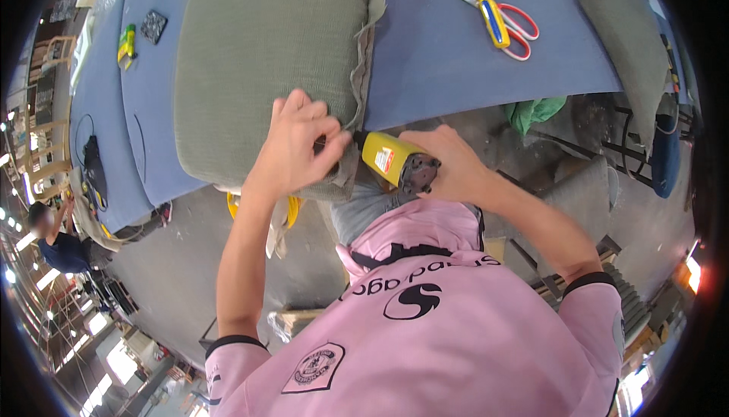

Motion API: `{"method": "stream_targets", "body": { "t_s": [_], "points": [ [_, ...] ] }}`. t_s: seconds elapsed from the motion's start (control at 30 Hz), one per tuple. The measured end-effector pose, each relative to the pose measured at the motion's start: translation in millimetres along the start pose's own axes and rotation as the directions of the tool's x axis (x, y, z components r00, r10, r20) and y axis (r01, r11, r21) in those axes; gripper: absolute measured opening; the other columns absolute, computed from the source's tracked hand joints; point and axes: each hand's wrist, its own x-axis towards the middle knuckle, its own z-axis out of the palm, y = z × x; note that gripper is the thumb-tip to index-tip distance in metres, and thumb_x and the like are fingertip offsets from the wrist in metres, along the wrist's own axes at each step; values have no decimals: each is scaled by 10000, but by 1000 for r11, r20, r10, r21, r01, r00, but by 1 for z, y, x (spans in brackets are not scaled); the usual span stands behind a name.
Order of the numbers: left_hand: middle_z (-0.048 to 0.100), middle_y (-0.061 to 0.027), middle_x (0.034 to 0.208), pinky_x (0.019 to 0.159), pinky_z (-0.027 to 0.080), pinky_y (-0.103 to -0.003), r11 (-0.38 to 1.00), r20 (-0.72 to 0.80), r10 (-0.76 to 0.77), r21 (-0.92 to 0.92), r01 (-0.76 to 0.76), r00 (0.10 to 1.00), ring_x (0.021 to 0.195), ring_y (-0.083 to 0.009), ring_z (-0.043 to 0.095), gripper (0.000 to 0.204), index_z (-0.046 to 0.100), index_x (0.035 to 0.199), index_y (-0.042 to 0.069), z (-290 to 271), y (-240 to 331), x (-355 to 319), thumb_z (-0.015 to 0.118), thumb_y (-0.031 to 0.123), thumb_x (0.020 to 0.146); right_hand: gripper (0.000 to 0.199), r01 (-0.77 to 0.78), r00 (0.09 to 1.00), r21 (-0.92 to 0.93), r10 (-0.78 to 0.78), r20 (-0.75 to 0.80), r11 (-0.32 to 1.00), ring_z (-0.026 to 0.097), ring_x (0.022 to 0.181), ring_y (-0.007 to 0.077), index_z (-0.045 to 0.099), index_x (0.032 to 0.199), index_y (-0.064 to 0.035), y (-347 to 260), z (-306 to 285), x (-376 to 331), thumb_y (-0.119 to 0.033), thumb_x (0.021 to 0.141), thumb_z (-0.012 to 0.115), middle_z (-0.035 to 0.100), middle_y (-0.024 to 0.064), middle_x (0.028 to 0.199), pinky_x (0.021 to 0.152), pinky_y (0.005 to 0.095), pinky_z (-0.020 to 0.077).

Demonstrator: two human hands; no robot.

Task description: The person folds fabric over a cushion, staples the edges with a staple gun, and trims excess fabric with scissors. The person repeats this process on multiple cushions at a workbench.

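A large cushion covered in grey-green fabric lies at the near edge of the table, its raw fabric edge running ragged along the right side. My left hand is closed at the cushion's near right corner, thumb and forefinger pinched at the fabric there. From the right, my right hand grips a yellow staple gun with a dark end cap. Its black nose points left at the cushion's edge, close to my left fingertips. Whether the nose touches the fabric is hidden.
Red-handled scissors and a yellow screwdriver lie on the blue tabletop. Another grey-green piece is at the right end. Green cloth hangs beneath the table. Far left, a person stands by wooden frames.
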Motion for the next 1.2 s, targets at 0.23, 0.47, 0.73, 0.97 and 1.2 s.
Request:
{"method": "stream_targets", "body": {
  "t_s": [0.23, 0.47, 0.73, 0.97, 1.2],
  "points": [
    [472, -34, 738, 816, 301, -406, 1000, 148, -4, -16, 6, 989, 875, -250, 429, 276, 633, 673, 65, -7, -7, -4, 776, 216, 854, 495, -76, 995, 55, 72, 71, 996, 690, 825, 454, 732, 1106, -80, -2, -2, -11, -125, 640, 894, 746, 199, 867, 700, 497, 539],
    [462, -31, 732, 807, 293, -407, 994, 138, -30, -100, 44, 990, 874, -244, 426, 249, 660, 695, 67, 0, -10, -4, 776, 210, 862, 500, -86, 990, 49, 80, 114, 995, 706, 870, 452, 724, 1084, -68, -5, -1, -5, -108, 616, 897, 751, 196, 878, 720, 491, 553],
    [418, -38, 777, 828, 283, -400, 1000, 145, 3, 0, -3, 989, 896, -260, 396, 289, 593, 671, 53, -10, 3, -7, 794, 198, 820, 465, -137, 985, 42, 132, 107, 990, 705, 868, 462, 734, 1073, -54, -9, 5, -9, -91, 632, 879, 755, 198, 879, 737, 495, 557],
    [376, -34, 798, 837, 268, -400, 996, 202, 28, -86, -11, 979, 901, -256, 365, 305, 570, 674, 34, -10, -12, -8, 801, 191, 798, 457, -133, 986, 106, 120, 115, 986, 707, 846, 460, 734, 1094, -54, -17, 9, -12, -94, 658, 868, 755, 197, 880, 732, 480, 553],
    [388, -26, 811, 840, 273, -398, 997, 170, 50, -72, -38, 984, 907, -259, 372, 304, 567, 673, 52, 0, -11, -7, 800, 197, 806, 448, -185, 960, 94, 160, 229, 978, 714, 842, 458, 724, 1074, -27, -2, 17, -13, -101, 654, 862, 751, 211, 877, 713, 474, 553]
  ]
}}
